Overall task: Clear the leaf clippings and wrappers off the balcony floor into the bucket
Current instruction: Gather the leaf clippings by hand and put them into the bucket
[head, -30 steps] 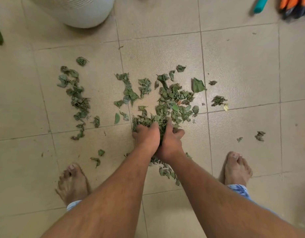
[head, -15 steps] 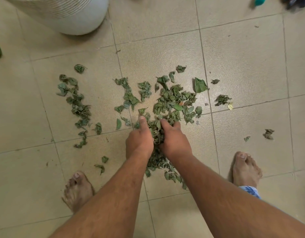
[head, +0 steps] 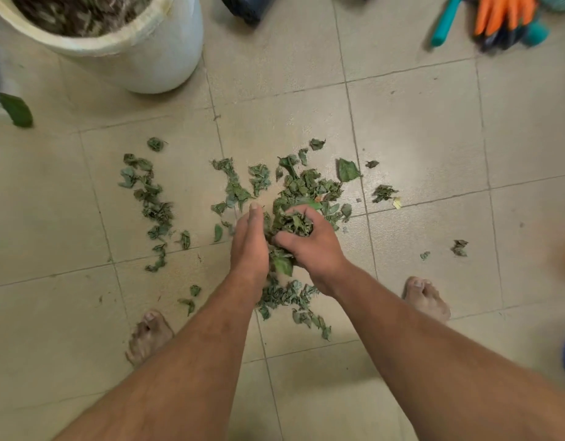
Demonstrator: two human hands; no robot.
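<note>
The right hand point(head: 310, 246) curls round a clump of leaves point(head: 295, 222), the left hand point(head: 249, 246) presses it straight-fingered, and loose bits may spill before reaching the bucket point(head: 154, 62) at the far-left corner of the floor point(head: 418, 122)

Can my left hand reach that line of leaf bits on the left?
Probably yes: the left hand lies flat beside the pile, and only open floor lies between it and that line of clippings.

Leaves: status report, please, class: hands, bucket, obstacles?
Right hand grips leaves; left hand flat against them. Bucket ahead-left. Only stray clippings between.
</note>
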